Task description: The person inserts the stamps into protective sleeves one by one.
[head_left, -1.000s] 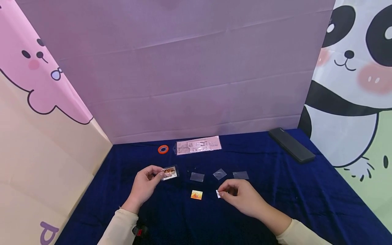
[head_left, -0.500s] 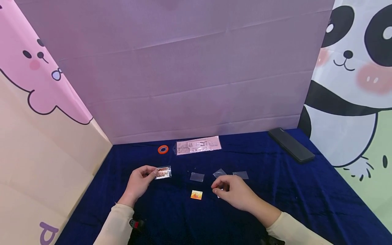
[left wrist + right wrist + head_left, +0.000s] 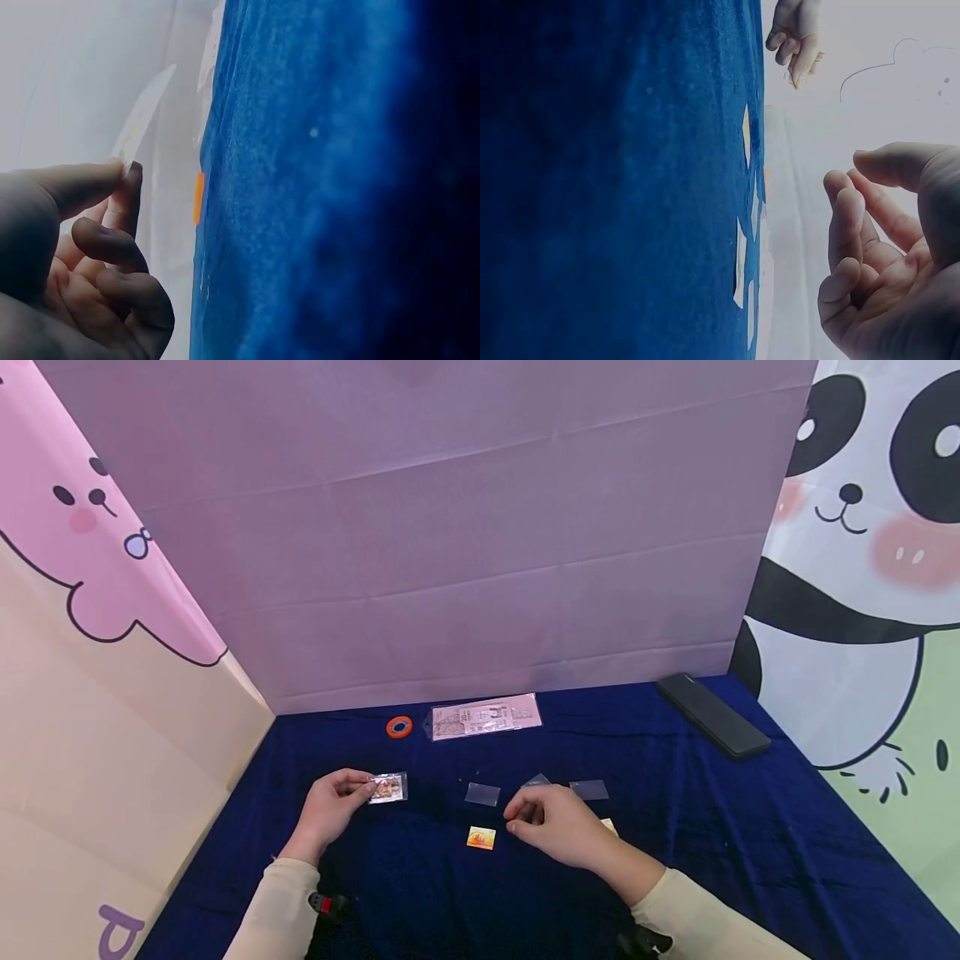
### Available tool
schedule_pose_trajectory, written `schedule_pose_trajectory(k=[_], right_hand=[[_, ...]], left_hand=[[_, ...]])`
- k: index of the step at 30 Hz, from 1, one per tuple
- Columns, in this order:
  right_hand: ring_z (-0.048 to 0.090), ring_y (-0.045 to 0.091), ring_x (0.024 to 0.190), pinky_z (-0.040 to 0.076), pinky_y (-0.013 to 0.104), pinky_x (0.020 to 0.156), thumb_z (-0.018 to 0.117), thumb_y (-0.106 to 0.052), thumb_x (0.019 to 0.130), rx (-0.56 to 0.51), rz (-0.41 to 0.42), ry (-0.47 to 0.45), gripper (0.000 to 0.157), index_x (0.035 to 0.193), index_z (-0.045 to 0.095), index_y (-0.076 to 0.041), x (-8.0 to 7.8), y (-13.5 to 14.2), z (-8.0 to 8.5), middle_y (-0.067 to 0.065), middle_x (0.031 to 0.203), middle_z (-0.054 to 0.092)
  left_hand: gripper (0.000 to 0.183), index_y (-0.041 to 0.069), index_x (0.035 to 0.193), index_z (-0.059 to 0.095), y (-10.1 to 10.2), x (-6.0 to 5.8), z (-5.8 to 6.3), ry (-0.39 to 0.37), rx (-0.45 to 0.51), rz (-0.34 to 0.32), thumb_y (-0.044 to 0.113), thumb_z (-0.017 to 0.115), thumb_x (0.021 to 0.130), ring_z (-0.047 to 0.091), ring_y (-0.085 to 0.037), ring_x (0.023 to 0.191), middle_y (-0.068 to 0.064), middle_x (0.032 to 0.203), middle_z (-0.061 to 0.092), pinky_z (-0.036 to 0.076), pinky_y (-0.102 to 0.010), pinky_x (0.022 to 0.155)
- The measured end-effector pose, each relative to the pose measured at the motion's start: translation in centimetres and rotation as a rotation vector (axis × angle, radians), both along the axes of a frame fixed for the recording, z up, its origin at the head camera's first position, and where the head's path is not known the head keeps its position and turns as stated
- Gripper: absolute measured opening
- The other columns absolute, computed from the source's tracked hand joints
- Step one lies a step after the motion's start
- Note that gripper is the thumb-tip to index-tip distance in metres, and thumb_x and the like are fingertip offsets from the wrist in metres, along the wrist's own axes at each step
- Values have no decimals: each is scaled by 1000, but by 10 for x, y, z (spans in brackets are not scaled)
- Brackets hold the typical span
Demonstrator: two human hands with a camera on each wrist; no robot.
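A small picture card in a clear sleeve sits at the fingertips of the left hand. From the head its printed face shows; the left wrist view gives it almost edge-on, pinched between thumb and index finger and clear of the cloth.

The right hand has its fingers loosely bent. Its own wrist view shows what the head view leaves doubtful: thumb and fingertips are apart.

Just left of that hand's fingertips lies a yellow card; a second card peeks out on its wrist side, mostly hidden. Beyond the right hand are three clear film pieces: one to its left, one partly covered by it, one to its right.

Farther beyond the left hand are an orange tape roll and, to the roll's right, a pink sleeved note. A dark case lies well beyond the right hand, to its right.

The table wears creased dark blue cloth. Behind it hangs a mauve curtain, flanked by a pink cartoon panel and a panda panel.
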State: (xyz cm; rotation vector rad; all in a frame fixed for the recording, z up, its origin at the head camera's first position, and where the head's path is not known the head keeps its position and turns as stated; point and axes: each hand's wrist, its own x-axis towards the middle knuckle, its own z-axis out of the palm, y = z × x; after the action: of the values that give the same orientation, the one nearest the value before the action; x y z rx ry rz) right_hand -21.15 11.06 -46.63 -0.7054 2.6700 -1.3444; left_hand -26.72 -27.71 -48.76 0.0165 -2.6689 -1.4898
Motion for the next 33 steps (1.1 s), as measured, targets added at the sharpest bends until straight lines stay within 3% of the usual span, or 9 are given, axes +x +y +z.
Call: schedule_pose_trajectory(k=[19,27,33], right_hand=[[58,12,70,49,32,65,78,-17,94,87,39,-11,6,98,75,-20,-7,-22,-2,-11,86,64],[60,7,75,51,38,73,81,-19,92,205,42,52,8,98,76,-21,-13,-27,-5,-15,84,66],[60,8,80,53,44,81,83,-21,91,267,25,43,10,100,78,-20,-17,-31,-6,-16,82,65]], left_hand=[[7,8,101,76,-4,-3,-8,-113,-58,-40,13,76,97,63,-20,80,-3,90,73,49,-34,75],[7,9,99,77,-3,-4,-8,-106,-116,-36,14,78,95,62,-19,78,-3,88,72,49,-34,74],[9,9,101,77,-3,-3,-7,-83,-164,-27,15,79,95,62,-19,83,-2,94,73,50,-36,76]])
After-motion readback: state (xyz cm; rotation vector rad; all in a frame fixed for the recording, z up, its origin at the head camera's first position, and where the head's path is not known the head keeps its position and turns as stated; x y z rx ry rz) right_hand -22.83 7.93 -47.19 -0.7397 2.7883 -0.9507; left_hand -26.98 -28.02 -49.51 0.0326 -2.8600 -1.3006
